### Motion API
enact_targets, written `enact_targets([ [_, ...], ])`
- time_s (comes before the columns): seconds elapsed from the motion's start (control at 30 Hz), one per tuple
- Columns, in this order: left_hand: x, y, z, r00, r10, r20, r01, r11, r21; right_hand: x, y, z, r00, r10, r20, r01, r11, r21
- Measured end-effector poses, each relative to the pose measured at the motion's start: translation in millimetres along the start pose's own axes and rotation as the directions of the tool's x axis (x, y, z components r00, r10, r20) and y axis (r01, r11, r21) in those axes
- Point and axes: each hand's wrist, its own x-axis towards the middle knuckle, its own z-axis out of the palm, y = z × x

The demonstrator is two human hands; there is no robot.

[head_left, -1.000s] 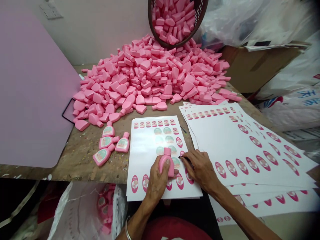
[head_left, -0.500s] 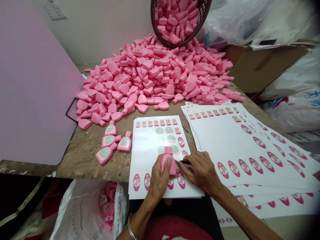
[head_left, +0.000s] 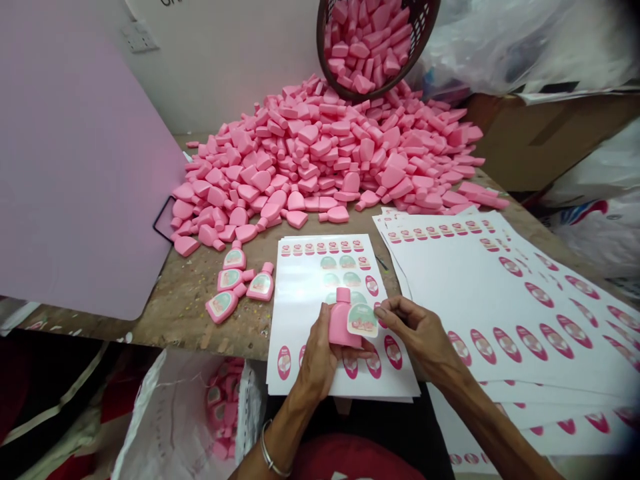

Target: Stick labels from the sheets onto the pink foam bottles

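Over the sheet of stickers [head_left: 300, 300], my left hand [head_left: 320, 357] is closed round a small pink bottle [head_left: 340, 327], its cap pointing away from me. A green and cream sticker [head_left: 363, 321] is pinched at its right edge by my right hand [head_left: 417, 333]. It overlaps the bottle's right side in view; whether it touches the bottle I cannot tell. Left of the sheet lies a group of labelled pink bottles [head_left: 260, 285]. Whether my right hand also has a dark tool in it is hidden.
A large heap of pink bottles [head_left: 310, 143] covers the back of the table, under a tipped brown basket [head_left: 367, 97]. More sticker sheets [head_left: 450, 280] are spread at right. A pink panel [head_left: 85, 173] stands at left. An open white sack [head_left: 155, 413] holds bottles below the edge.
The sticker is now in my right hand beside the bottle, where a dark thin tool showed before. My left fingers have shifted behind the bottle. The view has swung slightly left.
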Motion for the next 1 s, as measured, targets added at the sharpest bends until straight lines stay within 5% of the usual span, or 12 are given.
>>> enact_targets([
  [1.0,-3.6,9.3,3.4,0.994,0.031,0.102,-0.027,0.999,-0.035,-3.0,-10.0,19.5,0.997,-0.076,0.005,0.076,0.991,-0.113],
])
